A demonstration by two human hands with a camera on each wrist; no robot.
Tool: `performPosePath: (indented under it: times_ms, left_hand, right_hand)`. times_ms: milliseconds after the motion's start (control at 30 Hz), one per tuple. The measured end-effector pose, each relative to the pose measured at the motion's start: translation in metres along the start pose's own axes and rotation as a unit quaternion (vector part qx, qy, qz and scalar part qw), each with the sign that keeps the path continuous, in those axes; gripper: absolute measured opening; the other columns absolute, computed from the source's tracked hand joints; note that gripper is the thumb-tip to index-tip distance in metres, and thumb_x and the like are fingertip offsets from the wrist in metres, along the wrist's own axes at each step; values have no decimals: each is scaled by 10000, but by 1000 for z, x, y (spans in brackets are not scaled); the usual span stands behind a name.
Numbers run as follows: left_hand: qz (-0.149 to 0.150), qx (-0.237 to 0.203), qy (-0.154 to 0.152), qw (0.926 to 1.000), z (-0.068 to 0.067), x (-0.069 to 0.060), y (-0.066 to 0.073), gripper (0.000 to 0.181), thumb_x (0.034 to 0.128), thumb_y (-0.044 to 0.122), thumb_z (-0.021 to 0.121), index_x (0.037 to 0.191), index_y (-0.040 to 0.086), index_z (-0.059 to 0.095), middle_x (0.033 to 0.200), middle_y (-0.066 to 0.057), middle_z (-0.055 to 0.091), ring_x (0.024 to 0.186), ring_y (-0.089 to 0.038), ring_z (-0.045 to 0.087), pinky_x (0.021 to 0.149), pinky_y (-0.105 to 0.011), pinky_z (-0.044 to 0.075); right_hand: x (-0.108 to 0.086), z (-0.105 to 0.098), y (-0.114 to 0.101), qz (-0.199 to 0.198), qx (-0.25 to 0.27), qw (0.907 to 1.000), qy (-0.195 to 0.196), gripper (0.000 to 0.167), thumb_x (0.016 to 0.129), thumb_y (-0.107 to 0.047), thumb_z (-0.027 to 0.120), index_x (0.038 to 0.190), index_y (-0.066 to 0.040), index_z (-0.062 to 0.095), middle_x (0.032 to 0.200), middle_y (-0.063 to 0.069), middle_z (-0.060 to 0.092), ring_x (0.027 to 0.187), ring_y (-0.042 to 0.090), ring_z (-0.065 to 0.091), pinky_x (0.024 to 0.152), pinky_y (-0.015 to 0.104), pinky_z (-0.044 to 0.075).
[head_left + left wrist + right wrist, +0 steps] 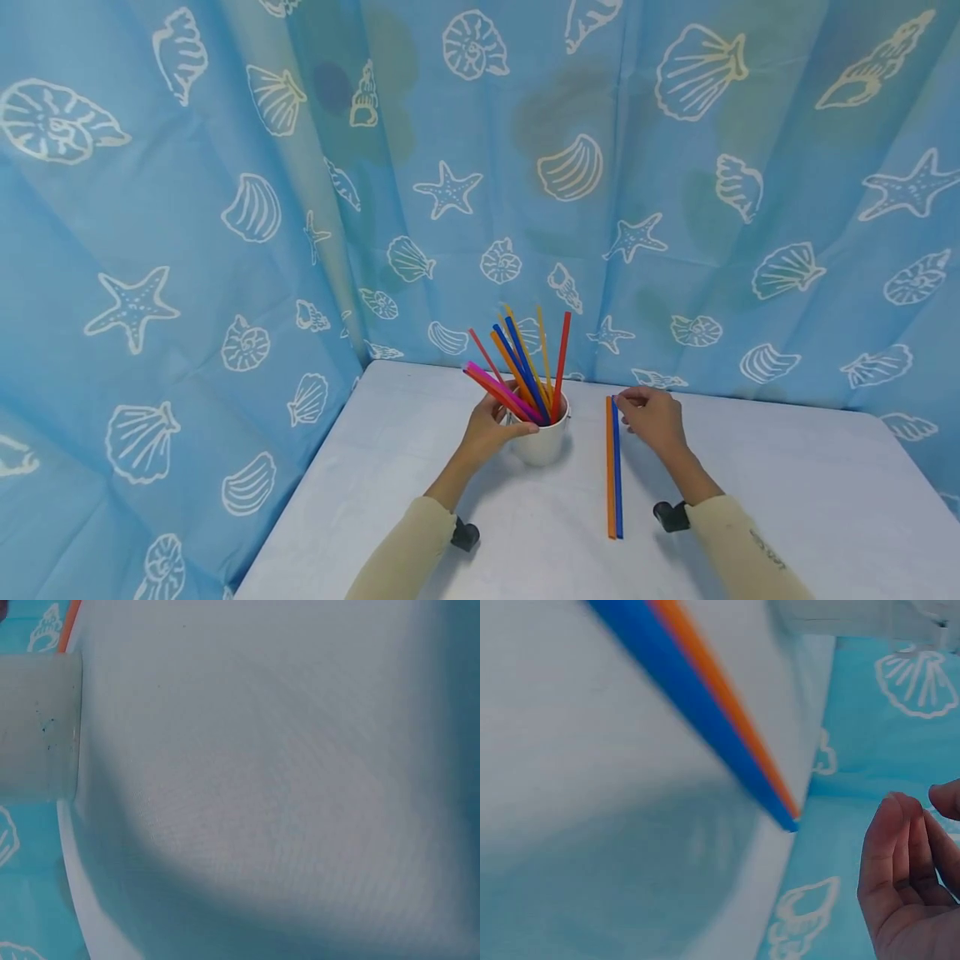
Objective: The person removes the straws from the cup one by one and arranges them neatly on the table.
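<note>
We find the left hand [487, 429] at the white cup [542, 447], its thumb along the near rim and its fingers passing round behind, partly hidden by the straws; we record it as holding the cup, only slightly spread. The cup stands upright on the white table [787, 467] and contains a bunch of coloured straws [527, 367], among them red, magenta, orange, blue and yellow ones, fanned out at differing angles above the rim, several leaning towards the left hand. To the right of the cup, and apart from it, we note an orange straw [611, 467] and a blue straw [617, 467] lying lengthwise on the table, side by side, the orange on the cup's side, their ends nearly level. The right hand [656, 417] is at the far end of the blue straw; in the right wrist view its fingers are loosely bent, a gap shows between thumb and fingertips, and we see nothing in its grasp. From the head view alone we cannot tell whether a fingertip touches the blue straw. The left wrist view shows us the cup's wall but too little of the hand to verify finger pressure. Both forearms are in pale sleeves [405, 550], with a black device [465, 535] at each wrist. Behind the table we observe a blue curtain [487, 221] printed with shells and starfish.
</note>
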State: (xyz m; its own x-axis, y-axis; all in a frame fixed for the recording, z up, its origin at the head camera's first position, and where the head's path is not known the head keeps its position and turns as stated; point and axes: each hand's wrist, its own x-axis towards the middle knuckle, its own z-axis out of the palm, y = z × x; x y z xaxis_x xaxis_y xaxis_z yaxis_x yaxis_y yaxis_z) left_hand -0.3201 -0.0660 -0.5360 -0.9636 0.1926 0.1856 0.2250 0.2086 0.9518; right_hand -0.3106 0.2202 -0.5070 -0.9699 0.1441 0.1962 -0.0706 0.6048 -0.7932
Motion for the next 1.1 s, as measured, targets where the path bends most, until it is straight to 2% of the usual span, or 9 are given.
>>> performPosePath:
  times_ms: [200,367,400,467,600,667,867,1100]
  left_hand:
    - [56,-48,-17,10000,0,1,0,702,761,309,849,1375,216,523,1411,85,511,1361,-163,416,1097,-385,358]
    - [29,-20,-5,10000,1,0,1,708,756,313,852,1377,234,522,1400,128,511,1354,-127,417,1093,-356,364]
    - [0,-28,-3,10000,0,-2,6,705,762,294,850,1382,222,520,1405,113,511,1357,-138,417,1094,-364,363]
    - [-20,-20,12,10000,0,-1,5,706,760,295,851,1381,226,522,1398,127,513,1354,-127,418,1094,-356,364]
    - [-53,-29,33,10000,0,-1,3,712,754,306,854,1379,221,524,1398,120,516,1350,-127,422,1094,-362,366]
    - [-48,-14,52,10000,1,1,-3,727,741,336,859,1378,235,524,1394,132,516,1347,-119,424,1092,-357,368]
    - [-179,13,40,9998,2,-2,-5,723,747,355,852,1379,250,516,1399,117,512,1358,-139,412,1096,-373,363]
    - [22,-60,52,10000,1,0,-4,692,763,326,844,1373,272,523,1400,118,511,1354,-133,415,1104,-393,355]
  right_hand:
    - [9,3,-20,-397,82,9992,77,236,951,-226,642,1057,-24,701,877,95,704,735,203,682,636,247,560]
    - [7,12,-37,-494,376,9981,46,267,959,-219,638,1136,-21,671,982,114,707,848,227,700,708,257,578]
    - [6,14,-40,-494,423,9979,43,270,957,-224,642,1141,-27,669,994,113,706,861,230,697,718,265,580]
    - [4,20,-44,-494,467,9977,54,279,956,-228,645,1154,-32,663,1014,115,702,894,242,686,743,302,584]
    - [4,30,-50,-511,404,9978,129,287,941,-265,668,1143,-62,674,1033,94,704,940,244,662,764,354,585]
    - [5,35,-51,-607,404,9972,159,299,930,-272,682,1139,-58,679,1038,94,707,955,250,658,761,368,586]
    - [7,44,-53,-818,596,9948,153,328,894,-295,727,1111,-50,702,1018,85,720,946,246,668,755,391,587]
    - [12,52,-61,-746,762,9943,38,316,892,-288,730,1115,-66,698,1026,85,718,962,251,665,834,409,568]
